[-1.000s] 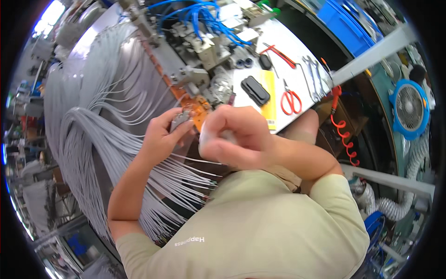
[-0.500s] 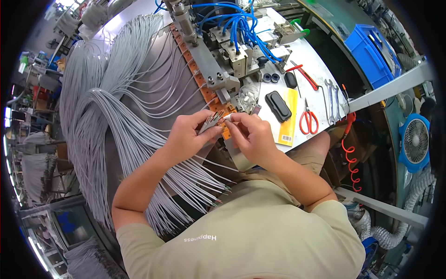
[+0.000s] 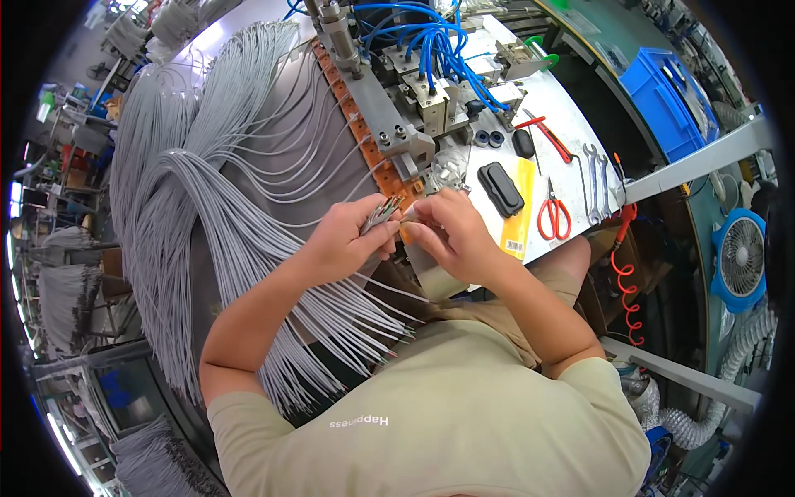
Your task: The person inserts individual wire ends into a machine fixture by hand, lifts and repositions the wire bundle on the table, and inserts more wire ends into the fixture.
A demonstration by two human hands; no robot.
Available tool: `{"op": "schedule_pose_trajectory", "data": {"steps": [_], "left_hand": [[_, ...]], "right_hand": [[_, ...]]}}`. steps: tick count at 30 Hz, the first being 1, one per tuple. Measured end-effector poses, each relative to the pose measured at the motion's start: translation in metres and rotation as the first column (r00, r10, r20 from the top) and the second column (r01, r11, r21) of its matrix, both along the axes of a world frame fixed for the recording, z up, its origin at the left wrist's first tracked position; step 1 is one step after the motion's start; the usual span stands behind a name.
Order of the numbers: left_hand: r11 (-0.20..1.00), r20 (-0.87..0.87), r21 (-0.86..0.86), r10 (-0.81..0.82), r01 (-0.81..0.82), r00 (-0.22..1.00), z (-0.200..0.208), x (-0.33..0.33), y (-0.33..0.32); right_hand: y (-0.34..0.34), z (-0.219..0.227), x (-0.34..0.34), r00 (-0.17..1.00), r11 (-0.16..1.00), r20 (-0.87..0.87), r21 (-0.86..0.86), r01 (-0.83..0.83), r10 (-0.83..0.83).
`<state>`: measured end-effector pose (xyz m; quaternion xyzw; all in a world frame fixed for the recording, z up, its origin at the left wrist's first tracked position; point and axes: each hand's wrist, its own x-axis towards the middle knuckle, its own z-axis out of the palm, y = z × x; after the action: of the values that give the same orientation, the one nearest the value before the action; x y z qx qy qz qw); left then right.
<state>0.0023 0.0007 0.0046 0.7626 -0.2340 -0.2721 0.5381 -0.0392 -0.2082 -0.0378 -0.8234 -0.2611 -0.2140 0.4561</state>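
Note:
My left hand is closed around a small bunch of grey cables, whose stripped ends with thin coloured wires poke up past the fingers. Right beside those ends, the thumb and fingers of my right hand are pinched together. Whatever sits between those fingertips is too small and covered to name. Just beyond both hands runs an orange slotted strip, with single grey cables leading into it. A thick mass of grey cables hangs over the left side of the table, its loose ends spread beneath my left forearm.
A metal press fixture with blue air tubes stands beyond the strip. On the white table to the right lie a black case, a yellow packet, red-handled scissors and wrenches. A blue fan is at far right.
My right fingertips have closed in more at the wire ends, and the white piece seen at them before no longer shows clearly. My left hand keeps its hold on the cables.

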Motion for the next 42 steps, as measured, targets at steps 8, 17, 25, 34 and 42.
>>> {"op": "schedule_pose_trajectory", "data": {"steps": [8, 17, 25, 34, 42], "left_hand": [[0.965, 0.806, 0.039, 0.122, -0.258, 0.579, 0.016, -0.018, -0.01], [0.978, 0.21, 0.189, -0.131, 0.091, 0.969, -0.002, 0.0, 0.003], [0.977, 0.691, 0.204, -0.096, -0.065, 0.716, -0.008, -0.005, -0.004], [0.996, -0.064, -0.016, 0.091, -0.093, 0.994, 0.005, 0.003, -0.001], [0.984, 0.278, 0.156, 0.039, -0.085, 0.96, 0.003, -0.003, -0.002]], "right_hand": [[-0.002, -0.021, 0.013, 0.962, 0.964, -0.064, -0.03, 0.266, -0.267], [-0.014, -0.035, 0.031, 0.722, 0.849, -0.687, 0.426, 0.312, 0.08], [-0.014, -0.044, 0.03, 0.633, 0.81, -0.764, 0.448, 0.379, 0.126], [0.003, 0.007, -0.025, 0.927, 0.949, -0.34, 0.208, 0.238, -0.158], [0.013, 0.003, -0.018, 0.965, 0.984, -0.219, 0.069, 0.162, -0.144]]}}
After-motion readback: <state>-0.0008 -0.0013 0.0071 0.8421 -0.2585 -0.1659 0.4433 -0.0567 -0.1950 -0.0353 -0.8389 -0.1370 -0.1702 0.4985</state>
